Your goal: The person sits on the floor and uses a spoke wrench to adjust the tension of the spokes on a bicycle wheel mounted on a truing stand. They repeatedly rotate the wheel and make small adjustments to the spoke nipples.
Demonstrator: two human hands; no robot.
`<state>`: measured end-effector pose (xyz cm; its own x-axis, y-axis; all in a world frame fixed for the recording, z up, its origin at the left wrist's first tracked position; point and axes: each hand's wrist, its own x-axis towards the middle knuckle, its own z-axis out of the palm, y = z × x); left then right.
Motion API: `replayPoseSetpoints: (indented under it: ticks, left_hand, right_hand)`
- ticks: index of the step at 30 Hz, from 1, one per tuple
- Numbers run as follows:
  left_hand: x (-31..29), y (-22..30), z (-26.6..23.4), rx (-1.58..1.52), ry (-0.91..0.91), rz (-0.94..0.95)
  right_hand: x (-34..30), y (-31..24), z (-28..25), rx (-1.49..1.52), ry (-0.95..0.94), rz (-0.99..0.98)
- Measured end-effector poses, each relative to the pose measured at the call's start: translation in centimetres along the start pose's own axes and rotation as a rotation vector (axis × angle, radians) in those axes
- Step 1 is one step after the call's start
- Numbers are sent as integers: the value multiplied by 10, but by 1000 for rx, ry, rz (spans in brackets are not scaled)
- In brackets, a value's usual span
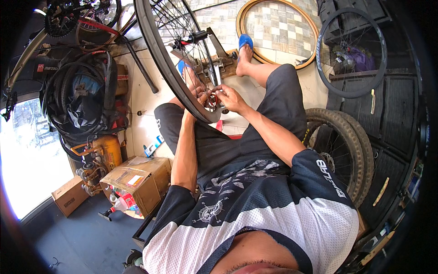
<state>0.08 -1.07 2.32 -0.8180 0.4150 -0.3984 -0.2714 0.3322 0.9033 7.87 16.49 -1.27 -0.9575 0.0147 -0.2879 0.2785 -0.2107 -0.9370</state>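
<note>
- Nearest: a black-and-white mesh jersey (260,214), softly wrinkled.
- Right hand (232,99): fingers bent in at the spokes; whether they pinch anything, I cannot tell.
- Left hand (201,95): partly hidden behind the rim; its grip cannot be told.
- Wheel (153,45): upright between the legs, smooth dark rim, thin spokes, in a metal stand (218,42) on a wooden base (226,64).
- Floor (278,32): pale tiles, checkered beyond.
- Around: tan hoops (242,23), knobby tyres (365,153), creased cardboard box (157,176).
</note>
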Motion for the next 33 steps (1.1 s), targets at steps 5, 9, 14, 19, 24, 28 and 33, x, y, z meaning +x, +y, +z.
replayPoseSetpoints:
  ticks: [5,9,14,19,24,28,33]
  left_hand:
    - [3,-18,-3,-65,28,62]
    - [-3,7,6,103,61,2]
    - [-5,-3,1,-55,28,62]
    - [-3,-1,0,-45,1,110]
    - [-3,7,5,8,27,39]
    - [-3,8,3,-6,8,16]
    - [-1,-1,2,46,52,74]
  right_hand:
    - [-15,-27,3,-377,-60,-140]
    - [-5,-16,-10,-371,-28,46]
    - [3,7,3,-148,-1,-37]
    - [0,2,2,-53,-13,-29]
    - [-14,-27,-2,-435,-5,-91]
    - [-18,-38,3,-556,22,-129]
    - [-17,-40,0,-502,-45,-92]
